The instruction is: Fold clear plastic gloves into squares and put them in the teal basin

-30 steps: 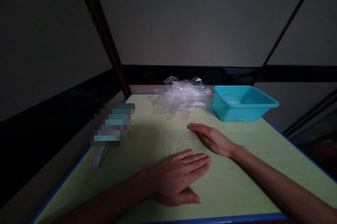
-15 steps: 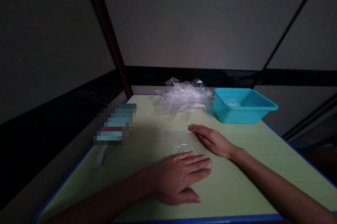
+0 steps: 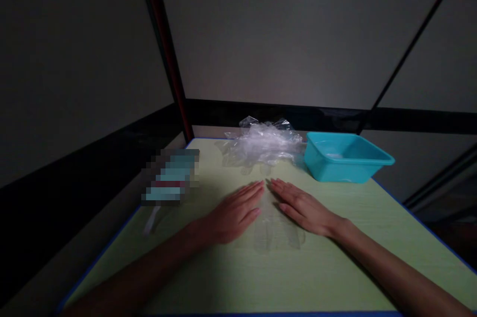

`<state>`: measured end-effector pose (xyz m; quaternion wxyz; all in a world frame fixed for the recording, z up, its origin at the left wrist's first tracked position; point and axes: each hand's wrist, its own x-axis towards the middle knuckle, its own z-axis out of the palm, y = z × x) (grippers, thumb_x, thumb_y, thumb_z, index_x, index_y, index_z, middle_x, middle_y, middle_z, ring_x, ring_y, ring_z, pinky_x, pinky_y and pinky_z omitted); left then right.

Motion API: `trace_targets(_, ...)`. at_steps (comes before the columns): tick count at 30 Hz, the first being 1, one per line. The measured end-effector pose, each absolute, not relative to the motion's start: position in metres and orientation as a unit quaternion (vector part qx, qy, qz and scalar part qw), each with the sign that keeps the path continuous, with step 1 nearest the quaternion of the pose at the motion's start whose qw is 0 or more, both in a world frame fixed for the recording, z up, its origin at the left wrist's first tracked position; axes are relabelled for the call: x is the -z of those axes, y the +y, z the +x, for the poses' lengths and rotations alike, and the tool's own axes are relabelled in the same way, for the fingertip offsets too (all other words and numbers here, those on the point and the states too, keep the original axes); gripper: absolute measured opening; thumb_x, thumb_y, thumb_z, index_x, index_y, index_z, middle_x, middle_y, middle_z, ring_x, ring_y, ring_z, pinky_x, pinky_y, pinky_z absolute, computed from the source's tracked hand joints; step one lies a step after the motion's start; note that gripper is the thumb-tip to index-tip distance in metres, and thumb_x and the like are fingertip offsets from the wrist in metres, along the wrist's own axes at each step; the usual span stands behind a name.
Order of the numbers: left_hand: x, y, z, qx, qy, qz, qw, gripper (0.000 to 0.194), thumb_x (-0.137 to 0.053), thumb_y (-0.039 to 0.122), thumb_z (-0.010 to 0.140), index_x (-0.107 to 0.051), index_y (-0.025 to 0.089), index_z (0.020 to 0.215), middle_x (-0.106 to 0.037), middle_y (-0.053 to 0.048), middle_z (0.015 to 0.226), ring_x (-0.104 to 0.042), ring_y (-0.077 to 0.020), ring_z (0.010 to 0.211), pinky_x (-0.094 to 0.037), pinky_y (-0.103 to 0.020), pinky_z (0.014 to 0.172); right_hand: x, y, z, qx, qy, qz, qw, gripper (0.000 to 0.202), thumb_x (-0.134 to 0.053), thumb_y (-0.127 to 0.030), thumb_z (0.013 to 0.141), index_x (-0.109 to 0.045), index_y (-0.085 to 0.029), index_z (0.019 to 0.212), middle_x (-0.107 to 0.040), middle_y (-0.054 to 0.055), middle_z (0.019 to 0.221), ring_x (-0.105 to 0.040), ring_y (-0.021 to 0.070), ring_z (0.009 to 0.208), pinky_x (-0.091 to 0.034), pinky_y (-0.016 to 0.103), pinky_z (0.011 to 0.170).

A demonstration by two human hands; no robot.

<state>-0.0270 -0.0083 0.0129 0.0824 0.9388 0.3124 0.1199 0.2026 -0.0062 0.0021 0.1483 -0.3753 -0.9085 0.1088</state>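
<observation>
A thin clear plastic piece (image 3: 263, 237), resembling a disposable glove, lies flat on the pale green table (image 3: 320, 277). My left hand (image 3: 236, 213) rests palm down at its left side, fingers stretched towards the middle and thumb apart. On the other side my right hand (image 3: 303, 206) lies over its upper right part, also with extended fingers and the thumb apart. The two sets of fingertips are close together without touching. Beyond them sits a crumpled heap of clear plastic (image 3: 263, 143).
A turquoise basin (image 3: 348, 170) stands at the back right, beside the heap. At the left edge lies a pixelated flat package (image 3: 169, 178), with a whitish strip (image 3: 152, 218) below it. A wall rises behind the table.
My left hand has moved forward and to the left, from the near part of the plastic to its far left side. My right hand stays nearly in place. The view has shifted slightly.
</observation>
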Motion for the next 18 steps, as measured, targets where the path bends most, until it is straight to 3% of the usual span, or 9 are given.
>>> trace_targets(4, -0.003, -0.001, -0.030, -0.076, 0.340, 0.935, 0.064, 0.050, -0.026, 0.032, 0.091, -0.026, 0.004, 0.132, -0.021, -0.015, 0.140, -0.015, -0.0175, 0.130, -0.019, -0.033, 0.106, 0.001, -0.010, 0.199, -0.107, -0.919, -0.367, 0.100, 0.057, -0.027, -0.043, 0.090, -0.014, -0.015, 0.138, -0.014, 0.008, 0.143, -0.013, 0.0197, 0.130, -0.013, 0.040, 0.107)
trace_targets(9, 0.001, -0.002, -0.030, -0.059, 0.339, 0.938, 0.051, 0.053, -0.028, 0.036, 0.090, -0.024, 0.003, 0.133, -0.019, -0.016, 0.141, -0.012, -0.0198, 0.130, -0.018, -0.035, 0.106, 0.003, -0.010, 0.199, -0.095, -0.920, -0.374, 0.064, 0.061, -0.025, -0.047, 0.089, -0.012, -0.012, 0.138, -0.012, 0.010, 0.143, -0.011, 0.0197, 0.131, -0.010, 0.040, 0.107)
trace_targets(18, -0.003, 0.009, -0.046, -0.044, 0.311, 0.946, 0.077, 0.049, -0.023, 0.030, 0.092, -0.022, 0.005, 0.134, -0.017, -0.015, 0.141, -0.013, -0.0172, 0.130, -0.017, -0.034, 0.106, 0.003, -0.008, 0.221, -0.130, -0.912, -0.379, 0.081, 0.056, -0.029, -0.044, 0.090, -0.008, -0.022, 0.138, -0.012, 0.005, 0.143, -0.014, 0.0190, 0.130, -0.009, 0.044, 0.106)
